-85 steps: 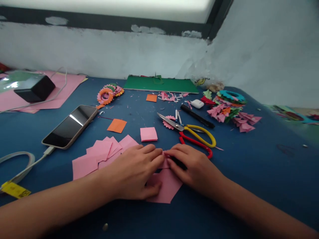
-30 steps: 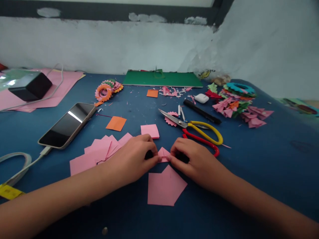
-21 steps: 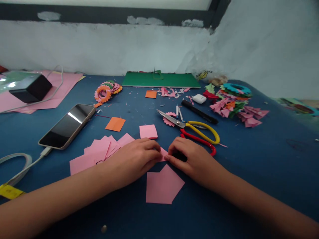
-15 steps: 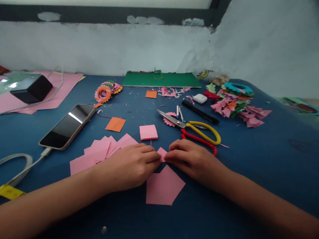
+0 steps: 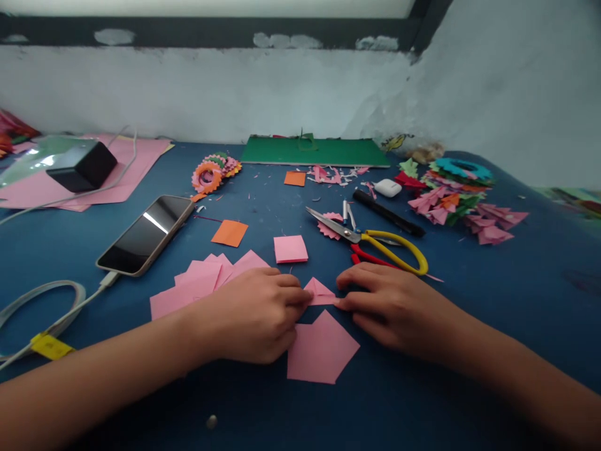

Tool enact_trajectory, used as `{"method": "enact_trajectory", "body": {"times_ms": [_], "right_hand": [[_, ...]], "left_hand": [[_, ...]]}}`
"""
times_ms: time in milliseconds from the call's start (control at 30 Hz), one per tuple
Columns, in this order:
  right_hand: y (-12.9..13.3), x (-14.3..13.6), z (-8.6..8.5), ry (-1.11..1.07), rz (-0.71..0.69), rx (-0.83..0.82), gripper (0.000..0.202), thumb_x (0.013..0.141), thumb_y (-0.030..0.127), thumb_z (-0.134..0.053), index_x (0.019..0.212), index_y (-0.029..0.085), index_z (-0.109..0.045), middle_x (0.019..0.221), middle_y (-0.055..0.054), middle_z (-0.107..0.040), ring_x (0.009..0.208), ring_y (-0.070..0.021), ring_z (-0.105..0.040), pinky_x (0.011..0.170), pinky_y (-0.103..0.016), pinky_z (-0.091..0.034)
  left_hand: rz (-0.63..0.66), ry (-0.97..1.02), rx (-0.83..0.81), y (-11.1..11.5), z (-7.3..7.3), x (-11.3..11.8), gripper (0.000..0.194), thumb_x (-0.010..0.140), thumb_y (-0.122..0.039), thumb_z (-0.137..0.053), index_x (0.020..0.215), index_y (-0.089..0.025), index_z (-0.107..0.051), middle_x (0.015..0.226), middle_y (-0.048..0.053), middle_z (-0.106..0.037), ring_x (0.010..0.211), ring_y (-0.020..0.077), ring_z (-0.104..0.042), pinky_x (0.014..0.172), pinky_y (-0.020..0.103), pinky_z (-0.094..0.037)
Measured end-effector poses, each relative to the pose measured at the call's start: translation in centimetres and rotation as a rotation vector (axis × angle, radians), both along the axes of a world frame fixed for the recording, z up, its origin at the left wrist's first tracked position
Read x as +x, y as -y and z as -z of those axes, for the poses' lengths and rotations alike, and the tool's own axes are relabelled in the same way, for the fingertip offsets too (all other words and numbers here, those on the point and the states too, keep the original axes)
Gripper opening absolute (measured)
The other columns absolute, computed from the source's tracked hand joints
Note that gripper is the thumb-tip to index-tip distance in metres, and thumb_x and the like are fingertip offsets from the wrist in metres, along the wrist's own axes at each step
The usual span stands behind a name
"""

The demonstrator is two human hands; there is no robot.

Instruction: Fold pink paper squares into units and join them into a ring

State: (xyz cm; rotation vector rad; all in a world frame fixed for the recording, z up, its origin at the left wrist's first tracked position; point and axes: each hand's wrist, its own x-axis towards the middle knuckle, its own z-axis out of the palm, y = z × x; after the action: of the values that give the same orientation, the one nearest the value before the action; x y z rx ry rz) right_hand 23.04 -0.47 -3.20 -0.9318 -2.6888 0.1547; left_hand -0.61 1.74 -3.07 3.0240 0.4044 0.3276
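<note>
A small folded pink paper, triangular with a crease flap across it, lies on the table between my hands. My left hand is closed, its fingertips pinching the paper's left corner. At the right corner, a fingertip of my right hand touches the paper while its other fingers are spread apart. Just below lies a flat pink sheet with a pointed edge. Behind the folded piece sits a stack of pink squares. Fanned pink sheets are partly hidden by my left hand and forearm.
Scissors with yellow and red handles lie beyond my right hand, near a black pen. A phone on a white cable rests at left. Orange squares, paper rings, folded paper pieces and a green board lie farther back.
The folded pink paper shows more between my hands, with a triangular flap visible. My right hand has moved right and its fingers have loosened. The whole view has shifted slightly.
</note>
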Motion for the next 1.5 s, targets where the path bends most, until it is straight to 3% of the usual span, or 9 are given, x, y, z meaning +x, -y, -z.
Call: {"method": "enact_trajectory", "body": {"times_ms": [133, 233, 367, 533, 800, 1000, 1200, 1500], "right_hand": [[-0.2, 0.3, -0.1, -0.028, 0.011, -0.078, 0.022, 0.085, 0.014, -0.046, 0.078, 0.017, -0.066, 0.094, -0.009, -0.064, 0.084, -0.0196, -0.059, 0.073, -0.034, -0.049], [-0.4, 0.2, 0.0, -0.068, 0.018, -0.118, 0.02, 0.081, 0.01, -0.047, 0.084, 0.017, -0.065, 0.094, -0.009, -0.064, 0.085, -0.0189, -0.058, 0.075, -0.034, -0.049], [-0.4, -0.2, 0.3, -0.083, 0.052, -0.09, 0.021, 0.085, 0.015, -0.048, 0.099, 0.017, -0.065, 0.094, -0.008, -0.064, 0.085, -0.0182, -0.058, 0.076, -0.033, -0.048], [-0.4, -0.3, 0.8, -0.061, 0.067, -0.01, 0.021, 0.086, 0.034, -0.057, 0.093, 0.017, -0.068, 0.09, -0.008, -0.065, 0.08, -0.0194, -0.059, 0.071, -0.033, -0.048], [-0.9, -0.2, 1.2, -0.072, 0.033, 0.005, 0.021, 0.088, 0.033, -0.054, 0.091, 0.018, -0.067, 0.089, -0.007, -0.065, 0.078, -0.0167, -0.059, 0.07, -0.029, -0.047], [-1.1, -0.2, 1.0, -0.046, -0.024, 0.017, 0.022, 0.091, 0.031, -0.049, 0.093, 0.018, -0.067, 0.092, -0.008, -0.066, 0.079, -0.0176, -0.059, 0.07, -0.031, -0.046], [-1.1, -0.7, 1.0, -0.07, -0.015, -0.042, 0.024, 0.092, 0.025, -0.044, 0.086, 0.017, -0.066, 0.09, -0.008, -0.065, 0.077, -0.0169, -0.057, 0.069, -0.031, -0.045], [-0.7, -1.6, 0.0, -0.144, 0.164, -0.267, 0.014, 0.088, 0.025, -0.053, 0.082, 0.017, -0.063, 0.09, -0.006, -0.058, 0.079, -0.0149, -0.056, 0.072, -0.029, -0.047]], "left_hand": [[-0.019, 0.026, -0.211, -0.6, -0.4, -0.4, 0.031, 0.074, -0.01, -0.047, 0.097, -0.011, -0.068, 0.107, 0.006, -0.069, 0.1, 0.0217, -0.06, 0.089, 0.034, -0.049], [-0.051, 0.058, -0.264, -0.8, -0.2, -0.5, 0.033, 0.075, -0.009, -0.048, 0.102, -0.014, -0.066, 0.108, 0.005, -0.067, 0.101, 0.0182, -0.059, 0.09, 0.029, -0.047], [-0.112, 0.102, -0.21, -0.6, 0.9, -0.1, 0.029, 0.083, -0.017, -0.05, 0.11, -0.016, -0.061, 0.109, 0.007, -0.063, 0.099, 0.0199, -0.058, 0.088, 0.034, -0.047], [-0.181, 0.143, -0.134, -0.6, 2.0, 0.5, 0.024, 0.092, -0.026, -0.044, 0.092, -0.015, -0.065, 0.096, 0.008, -0.064, 0.087, 0.0176, -0.06, 0.076, 0.03, -0.049], [-0.082, 0.05, 0.032, -0.5, 1.2, 0.9, 0.023, 0.091, -0.017, -0.045, 0.085, -0.012, -0.067, 0.081, 0.009, -0.066, 0.074, 0.0208, -0.061, 0.064, 0.033, -0.05], [-0.086, 0.043, 0.053, -0.5, 1.2, 1.1, 0.025, 0.089, -0.016, -0.044, 0.079, -0.012, -0.066, 0.073, 0.008, -0.064, 0.069, 0.0197, -0.06, 0.06, 0.031, -0.049], [-0.219, 0.084, -0.107, -0.7, 0.7, 1.3, 0.023, 0.086, -0.023, -0.049, 0.073, -0.014, -0.066, 0.079, 0.006, -0.066, 0.07, 0.0172, -0.063, 0.06, 0.028, -0.048], [-0.344, 0.113, -0.397, -1.7, 0.1, 1.6, 0.02, 0.084, -0.024, -0.057, 0.069, -0.015, -0.066, 0.082, 0.003, -0.06, 0.073, 0.012, -0.059, 0.063, 0.022, -0.045]]}}
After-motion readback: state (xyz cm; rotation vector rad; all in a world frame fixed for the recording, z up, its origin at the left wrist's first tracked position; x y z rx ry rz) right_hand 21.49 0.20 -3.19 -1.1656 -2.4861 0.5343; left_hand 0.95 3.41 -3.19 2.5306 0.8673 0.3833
